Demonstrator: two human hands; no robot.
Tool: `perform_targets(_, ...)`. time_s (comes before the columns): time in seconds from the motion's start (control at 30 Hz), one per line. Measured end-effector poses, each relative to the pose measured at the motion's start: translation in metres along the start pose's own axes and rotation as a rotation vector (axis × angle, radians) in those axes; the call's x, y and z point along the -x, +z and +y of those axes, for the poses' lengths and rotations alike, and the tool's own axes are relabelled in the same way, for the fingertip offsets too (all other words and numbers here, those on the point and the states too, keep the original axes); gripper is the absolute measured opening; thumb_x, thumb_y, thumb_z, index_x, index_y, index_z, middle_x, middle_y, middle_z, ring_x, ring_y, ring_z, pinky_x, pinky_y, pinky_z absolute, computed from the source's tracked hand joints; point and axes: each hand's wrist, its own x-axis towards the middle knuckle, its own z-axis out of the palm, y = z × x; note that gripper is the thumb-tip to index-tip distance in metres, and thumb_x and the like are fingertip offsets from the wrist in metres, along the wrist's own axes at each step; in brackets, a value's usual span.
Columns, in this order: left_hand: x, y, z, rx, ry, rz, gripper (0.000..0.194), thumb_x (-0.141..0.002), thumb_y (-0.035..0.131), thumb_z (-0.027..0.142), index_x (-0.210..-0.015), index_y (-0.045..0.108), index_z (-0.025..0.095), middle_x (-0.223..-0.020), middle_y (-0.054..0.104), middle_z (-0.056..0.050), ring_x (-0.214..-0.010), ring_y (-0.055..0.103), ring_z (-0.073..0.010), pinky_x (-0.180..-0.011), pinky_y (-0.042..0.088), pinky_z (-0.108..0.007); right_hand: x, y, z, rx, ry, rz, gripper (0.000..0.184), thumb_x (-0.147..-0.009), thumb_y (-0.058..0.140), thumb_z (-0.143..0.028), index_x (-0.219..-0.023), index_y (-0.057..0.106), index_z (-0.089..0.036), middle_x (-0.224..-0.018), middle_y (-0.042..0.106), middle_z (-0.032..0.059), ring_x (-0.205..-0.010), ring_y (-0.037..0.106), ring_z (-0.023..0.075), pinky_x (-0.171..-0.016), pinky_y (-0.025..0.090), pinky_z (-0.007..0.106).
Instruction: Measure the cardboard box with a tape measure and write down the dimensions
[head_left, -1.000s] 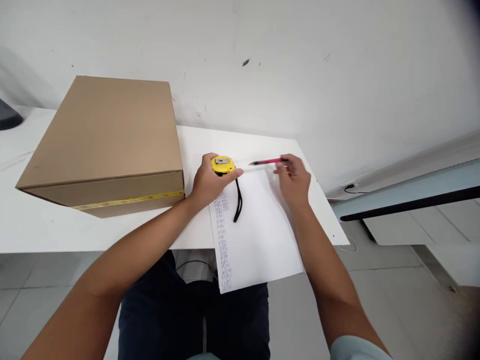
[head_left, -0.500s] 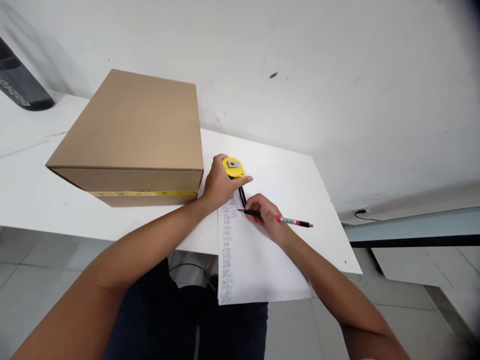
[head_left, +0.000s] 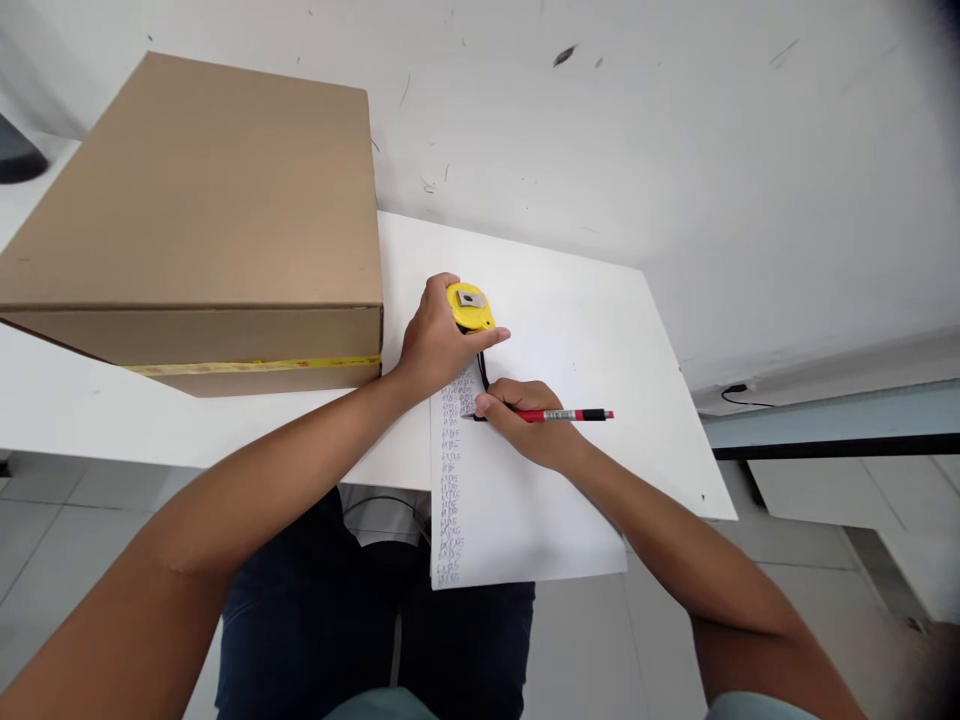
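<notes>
My left hand (head_left: 431, 345) is closed around a yellow tape measure (head_left: 469, 305) on the white table (head_left: 585, 320). Its yellow tape (head_left: 255, 366) runs left along the lower front face of a large cardboard box (head_left: 202, 200). A black strap hangs from the tape measure's case. My right hand (head_left: 529, 425) grips a red and black pen (head_left: 570, 414) with its tip on a white sheet of paper (head_left: 517, 500). The tip rests near the top of a column of handwriting along the sheet's left edge.
The sheet overhangs the table's near edge above my lap. A dark object (head_left: 19, 155) sits at the far left on the table. A white wall stands behind, and a black cable (head_left: 739, 397) lies on a ledge at the right. Grey tiled floor lies below.
My right hand picked the pen up from the far side of the sheet, brought it to the written column, then shifted slightly up. The left hand kept hold of the tape measure.
</notes>
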Motion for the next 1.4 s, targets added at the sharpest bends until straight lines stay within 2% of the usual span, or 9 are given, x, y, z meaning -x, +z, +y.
perform_targets(0.4, 0.0, -0.0004, -0.0019, 0.002, 0.01, -0.016, 0.079, -0.062, 0.092, 0.042, -0.122, 0.043, 0.029, -0.121, 0.061, -0.004, -0.106, 0.061, -0.0251, -0.086, 0.05, -0.041, 0.0005, 0.0014, 0.0012, 0.046, -0.009, 0.028, 0.037, -0.094, 0.056, -0.043, -0.063, 0.054, -0.023, -0.059, 0.055, -0.0009, -0.054, 0.049, 0.0135, -0.05, 0.037, 0.029)
perform_targets(0.6, 0.0004, -0.0009, -0.001, -0.011, -0.009, -0.028, 0.08, -0.062, 0.091, 0.043, -0.124, 0.043, 0.029, -0.12, 0.061, -0.004, -0.105, 0.062, -0.0252, -0.086, 0.05, -0.04, -0.0003, -0.0012, -0.0004, 0.05, -0.015, -0.019, 0.037, -0.093, 0.056, -0.041, -0.061, 0.053, -0.023, -0.058, 0.056, -0.001, -0.053, 0.049, 0.0131, -0.05, 0.036, 0.029)
perform_targets(0.83, 0.0007, -0.0007, -0.0014, -0.003, 0.0, -0.023, 0.08, -0.061, 0.092, 0.044, -0.122, 0.043, 0.03, -0.118, 0.061, -0.003, -0.104, 0.062, -0.0253, -0.084, 0.05, -0.04, 0.0007, -0.0007, 0.0002, 0.062, -0.04, -0.007, 0.042, -0.095, 0.056, -0.045, -0.059, 0.054, -0.022, -0.056, 0.056, -0.0009, -0.053, 0.048, 0.0133, -0.049, 0.036, 0.03)
perform_targets(1.0, 0.0011, -0.0016, 0.0, -0.005, -0.011, -0.026, 0.078, -0.062, 0.091, 0.045, -0.121, 0.043, 0.03, -0.115, 0.062, -0.002, -0.101, 0.063, -0.0248, -0.083, 0.05, -0.041, 0.0005, 0.0002, 0.0013, 0.075, -0.033, 0.062, 0.047, -0.095, 0.054, -0.049, -0.057, 0.05, -0.023, -0.056, 0.056, 0.0002, -0.052, 0.049, 0.0139, -0.049, 0.036, 0.031)
perform_targets(1.2, 0.0014, -0.0012, 0.0011, -0.02, -0.02, -0.037, 0.079, -0.062, 0.092, 0.044, -0.122, 0.043, 0.029, -0.117, 0.061, -0.003, -0.103, 0.062, -0.025, -0.082, 0.05, -0.039, 0.0019, -0.0005, 0.0015, 0.058, -0.072, -0.006, 0.041, -0.095, 0.055, -0.04, -0.059, 0.051, -0.023, -0.055, 0.054, -0.0013, -0.051, 0.047, 0.0129, -0.049, 0.035, 0.03)
perform_targets(1.4, 0.0012, 0.0001, -0.002, -0.011, -0.005, -0.031, 0.079, -0.062, 0.092, 0.046, -0.121, 0.043, 0.03, -0.115, 0.061, -0.002, -0.101, 0.062, -0.0249, -0.079, 0.05, -0.039, 0.0031, -0.0005, 0.0009, 0.039, -0.061, 0.027, 0.04, -0.095, 0.055, -0.039, -0.059, 0.049, -0.023, -0.055, 0.052, -0.0015, -0.051, 0.046, 0.0127, -0.049, 0.034, 0.03)
